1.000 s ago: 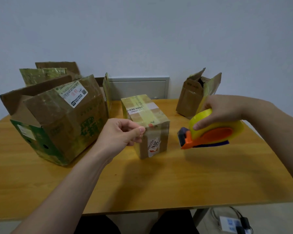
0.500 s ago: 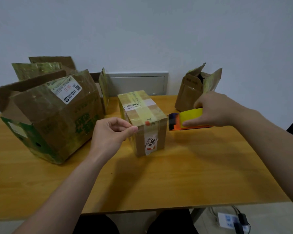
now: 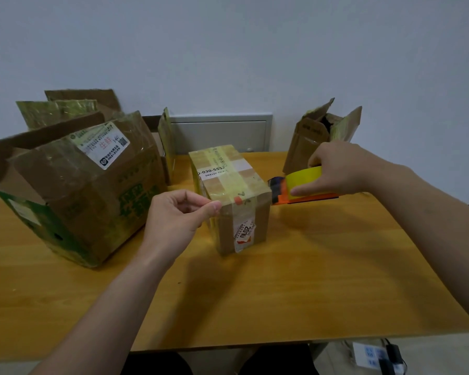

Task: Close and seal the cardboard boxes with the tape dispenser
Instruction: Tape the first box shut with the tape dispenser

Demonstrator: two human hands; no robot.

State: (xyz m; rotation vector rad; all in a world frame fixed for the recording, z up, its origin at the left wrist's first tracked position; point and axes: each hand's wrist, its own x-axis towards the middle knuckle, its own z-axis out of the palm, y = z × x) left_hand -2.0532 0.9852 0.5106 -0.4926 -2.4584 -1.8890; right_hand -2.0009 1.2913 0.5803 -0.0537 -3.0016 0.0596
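Observation:
A small cardboard box [image 3: 229, 182], shut and crossed with yellowish tape, stands mid-table. My left hand [image 3: 173, 217] is at its front left top corner, fingers curled, thumb tip pressed to the forefinger against the box edge. Whether tape sits in that pinch I cannot tell. My right hand [image 3: 341, 169] grips the tape dispenser [image 3: 303, 178], a yellow roll on an orange and dark body, which lies low on the table just right of the small box.
A large open box [image 3: 92, 190] with raised flaps fills the table's left side. A narrow open box [image 3: 303, 142] stands at the back right, behind the dispenser. The wooden table [image 3: 282, 293] ends near me; a power strip [image 3: 374, 355] lies on the floor.
My right hand lowered the dispenser from the air to the table beside the small box. My left hand moved slightly right, up to the box's front corner.

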